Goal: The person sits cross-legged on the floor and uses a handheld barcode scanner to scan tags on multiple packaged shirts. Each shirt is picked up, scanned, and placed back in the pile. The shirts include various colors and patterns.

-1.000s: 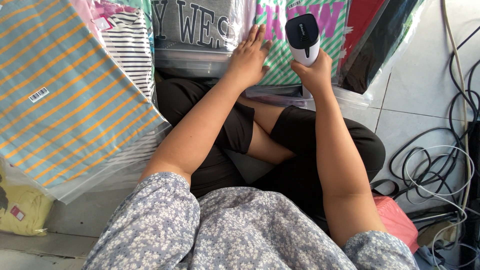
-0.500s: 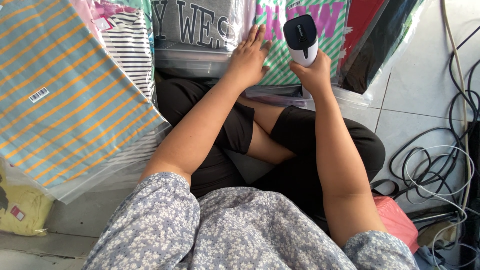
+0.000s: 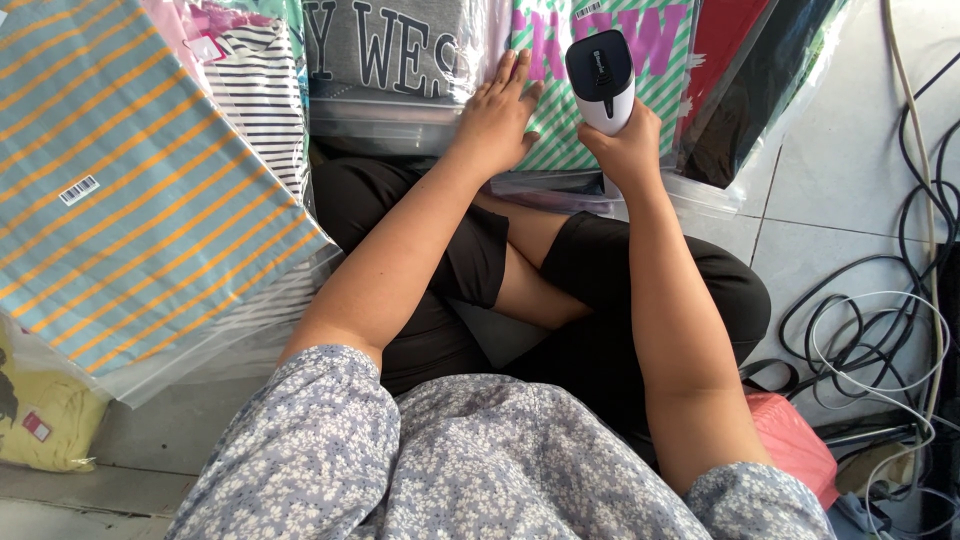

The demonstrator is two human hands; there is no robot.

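Head view: right hand (image 3: 628, 150) hides the scanner (image 3: 601, 78) handle.

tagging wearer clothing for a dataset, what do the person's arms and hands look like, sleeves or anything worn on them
Both arms are bare from above the elbow down. Short, loose sleeves of greyish-blue fabric with a small white floral print. The left hand and right hand show no gloves, rings or watch.

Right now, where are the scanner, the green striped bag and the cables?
scanner (image 3: 600, 75), head view, its dark top face.
green striped bag (image 3: 660, 85), head view, the striped front right of the scanner.
cables (image 3: 880, 330), head view, the coiled loops.
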